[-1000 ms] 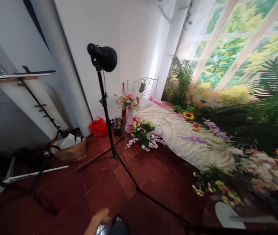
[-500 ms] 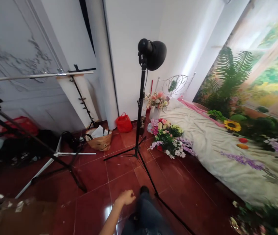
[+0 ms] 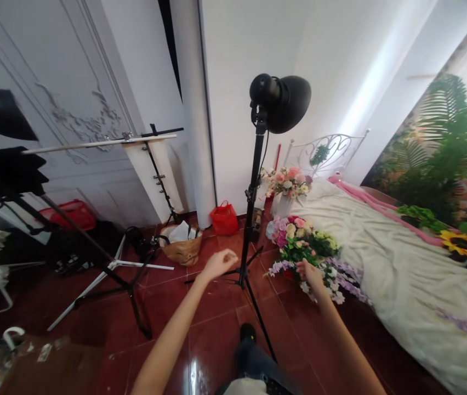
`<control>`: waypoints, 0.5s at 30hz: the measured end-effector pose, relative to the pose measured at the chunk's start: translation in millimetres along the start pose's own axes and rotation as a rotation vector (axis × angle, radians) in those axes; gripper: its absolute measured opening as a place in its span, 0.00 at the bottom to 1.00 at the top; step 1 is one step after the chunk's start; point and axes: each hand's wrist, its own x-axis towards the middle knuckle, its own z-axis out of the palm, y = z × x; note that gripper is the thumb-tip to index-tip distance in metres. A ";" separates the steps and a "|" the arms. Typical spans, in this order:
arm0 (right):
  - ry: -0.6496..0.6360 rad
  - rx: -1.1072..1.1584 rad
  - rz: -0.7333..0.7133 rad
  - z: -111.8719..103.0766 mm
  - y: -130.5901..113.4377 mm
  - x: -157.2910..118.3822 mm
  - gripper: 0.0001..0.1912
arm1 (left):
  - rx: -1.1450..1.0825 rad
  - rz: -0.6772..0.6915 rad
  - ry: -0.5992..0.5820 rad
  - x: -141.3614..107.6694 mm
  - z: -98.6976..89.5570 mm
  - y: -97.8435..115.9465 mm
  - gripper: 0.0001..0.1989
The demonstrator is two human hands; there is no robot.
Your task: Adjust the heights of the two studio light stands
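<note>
A black studio light (image 3: 278, 103) stands ahead of me on a tall black stand (image 3: 250, 219) with spread legs. My left hand (image 3: 220, 263) is just left of the stand's pole, its fingers curled loosely with a gap to the thumb and nothing seen in them. On the pole's right, my right hand (image 3: 309, 272) is raised in front of the flower arrangement (image 3: 299, 241), its fingers bent; whether they hold anything is too small to tell. Neither hand is seen touching the pole.
A bed with a cream cover (image 3: 381, 252) and a sunflower (image 3: 463, 245) lies on the right. Near the wall are a red bag (image 3: 224, 218) and a wicker basket (image 3: 182, 249). More stands, with white legs (image 3: 97, 291), and a cardboard box (image 3: 52, 367) are at left.
My left hand has risen and moved forward toward the pole. My right hand has come into view. The light and stand appear nearer, and the view has turned left.
</note>
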 end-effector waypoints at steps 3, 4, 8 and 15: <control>-0.152 0.181 0.131 43.6 -13.9 49.2 0.20 | -0.076 0.177 0.320 97.8 -42.5 53.0 0.19; -0.186 0.216 0.168 56.3 -19.0 64.0 0.18 | -0.095 0.233 0.407 129.0 -53.8 70.5 0.21; -0.357 0.248 0.347 100.3 -39.9 112.7 0.16 | -0.197 0.330 0.536 230.4 -77.1 130.3 0.25; -0.596 0.324 0.598 152.3 -52.7 153.2 0.26 | -0.285 0.254 0.478 284.2 -62.2 158.1 0.22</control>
